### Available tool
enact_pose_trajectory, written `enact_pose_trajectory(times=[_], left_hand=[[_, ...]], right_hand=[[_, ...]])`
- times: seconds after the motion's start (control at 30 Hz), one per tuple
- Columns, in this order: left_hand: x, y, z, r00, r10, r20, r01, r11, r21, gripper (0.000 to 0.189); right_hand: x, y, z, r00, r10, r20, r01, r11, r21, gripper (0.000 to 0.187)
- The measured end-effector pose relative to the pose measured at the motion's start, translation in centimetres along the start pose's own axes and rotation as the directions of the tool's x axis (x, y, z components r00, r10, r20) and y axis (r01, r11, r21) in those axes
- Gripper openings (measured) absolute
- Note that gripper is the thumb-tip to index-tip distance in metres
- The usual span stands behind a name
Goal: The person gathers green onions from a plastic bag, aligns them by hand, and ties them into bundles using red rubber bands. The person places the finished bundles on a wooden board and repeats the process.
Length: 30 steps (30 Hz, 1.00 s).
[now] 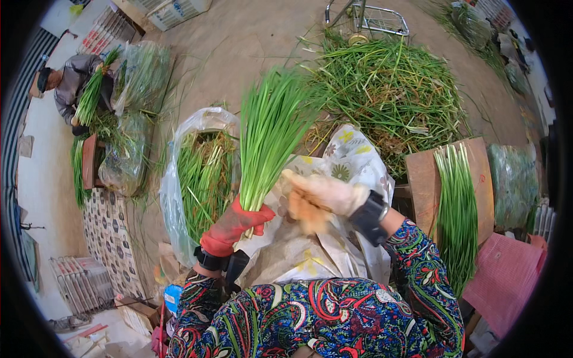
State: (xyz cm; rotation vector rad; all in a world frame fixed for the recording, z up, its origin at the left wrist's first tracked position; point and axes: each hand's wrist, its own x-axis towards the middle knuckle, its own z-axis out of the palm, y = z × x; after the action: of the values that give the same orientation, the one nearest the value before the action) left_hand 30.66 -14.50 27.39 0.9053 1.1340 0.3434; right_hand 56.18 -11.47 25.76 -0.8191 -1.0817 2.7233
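My left hand (237,223), in a red glove, is closed around the pale stem ends of a bunch of green leafy stalks, likely garlic chives (271,134), with the leaves fanned upward. To its right, my right hand (329,197), in a pale, orange-stained glove, is blurred; whether its fingers hold anything cannot be told. Beneath both hands, a floral plastic apron (309,259) covers my lap. A clear plastic bag (172,188) of green stalks stands left of my left hand. On a brown board (421,179) at the right lies another bunch of stalks (456,215).
A large heap of loose stalks and dry leaves (394,89) lies ahead, beside a metal-framed cart (380,20). At the upper left another person (80,85) holds a bunch, near plastic-wrapped bundles (145,80). A pink woven sheet (503,277) is at the lower right.
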Motion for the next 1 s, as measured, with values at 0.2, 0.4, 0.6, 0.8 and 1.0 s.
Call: enact_pose_trajectory(times=[0.2,0.4,0.6,0.8,1.0], left_hand=[[-0.7,-0.6,1.3,0.889,0.456,-0.049,-0.308,0.672,0.673,0.064],[-4.5,-1.1,-1.5,0.879,0.448,-0.162,0.223,-0.088,0.971,0.083],[-5.1,-0.8,-4.7,0.741,0.672,0.009,0.220,-0.255,0.942,0.080],[-7.0,1.1,-8.1,0.710,0.703,0.043,0.287,-0.344,0.894,0.077],[-7.3,2.5,-9.2,0.749,0.648,0.139,0.327,-0.544,0.773,0.069]], right_hand=[[9.4,5.3,-1.8,0.907,-0.410,-0.098,0.419,0.850,0.321,0.051],[9.6,-0.5,-2.6,0.736,-0.634,-0.239,0.609,0.465,0.643,0.051],[3.7,-1.3,-5.8,0.564,-0.743,-0.360,0.756,0.290,0.586,0.057],[-9.9,1.4,-13.3,0.378,-0.560,-0.737,0.921,0.305,0.241,0.067],[-8.3,0.1,-8.2,-0.038,-0.799,-0.601,-0.316,0.580,-0.751,0.076]])
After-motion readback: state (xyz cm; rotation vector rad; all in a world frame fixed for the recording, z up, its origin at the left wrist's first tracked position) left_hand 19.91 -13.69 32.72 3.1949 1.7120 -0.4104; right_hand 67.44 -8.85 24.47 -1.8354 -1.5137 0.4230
